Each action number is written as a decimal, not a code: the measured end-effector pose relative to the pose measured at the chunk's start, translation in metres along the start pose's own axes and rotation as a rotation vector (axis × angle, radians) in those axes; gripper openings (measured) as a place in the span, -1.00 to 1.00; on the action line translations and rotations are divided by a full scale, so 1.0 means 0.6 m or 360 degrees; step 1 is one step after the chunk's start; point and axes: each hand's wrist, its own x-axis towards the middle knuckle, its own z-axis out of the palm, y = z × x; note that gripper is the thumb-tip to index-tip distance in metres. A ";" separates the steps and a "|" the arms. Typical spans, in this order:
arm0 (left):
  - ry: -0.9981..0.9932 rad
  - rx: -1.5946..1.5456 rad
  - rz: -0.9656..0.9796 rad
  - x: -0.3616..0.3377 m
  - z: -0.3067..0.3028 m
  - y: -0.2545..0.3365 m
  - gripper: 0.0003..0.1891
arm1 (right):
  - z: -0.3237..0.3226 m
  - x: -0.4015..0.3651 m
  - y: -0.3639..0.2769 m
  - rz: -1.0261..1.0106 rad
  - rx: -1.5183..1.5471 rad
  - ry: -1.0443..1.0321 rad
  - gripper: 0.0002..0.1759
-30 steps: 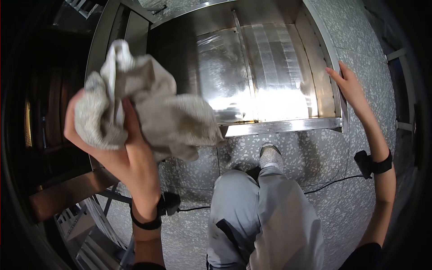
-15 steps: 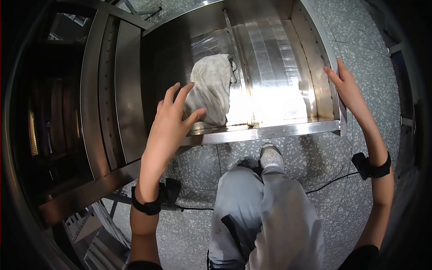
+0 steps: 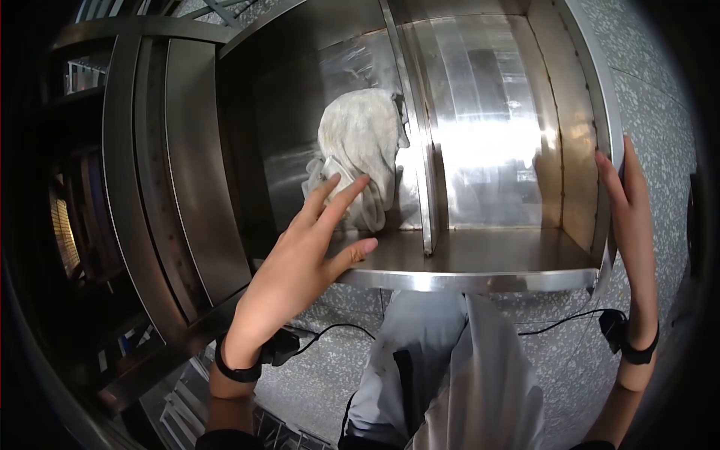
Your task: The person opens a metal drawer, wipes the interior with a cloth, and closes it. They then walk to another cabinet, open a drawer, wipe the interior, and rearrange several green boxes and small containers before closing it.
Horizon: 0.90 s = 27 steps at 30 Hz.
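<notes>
A greyish-white cloth [image 3: 360,124] lies crumpled in the left compartment of a stainless steel drawer [image 3: 510,281], close to the divider. My left hand [image 3: 300,251] is over the cloth's near end, its fingers apart and the index and middle fingertips overlapping the fabric in this view. Its thumb is stretched out above the drawer's near side. My right hand [image 3: 632,206] grips the drawer's right-hand rim, thumb on the inner side and fingers on the outside.
A metal divider [image 3: 416,127] splits the drawer into two compartments. On the left stands the steel cabinet frame [image 3: 139,180]. My legs [image 3: 442,360] are close to the drawer's near side, over a speckled tile floor [image 3: 319,390]. Cables trail from bands on both wrists.
The view has shifted, and the drawer appears larger and lower. My left hand has moved right, onto the cloth's near end. My right hand stays at the drawer's rim.
</notes>
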 end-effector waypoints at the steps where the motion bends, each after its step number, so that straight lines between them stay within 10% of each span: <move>1: 0.0015 0.0048 0.0090 0.010 0.001 -0.008 -0.41 | -0.003 0.007 -0.004 0.0024 0.0006 -0.0045 -0.52; 27: 0.0392 0.0543 -0.0065 0.341 -0.023 -0.056 -0.26 | -0.004 0.004 -0.010 -0.0167 -0.0022 -0.0080 -0.73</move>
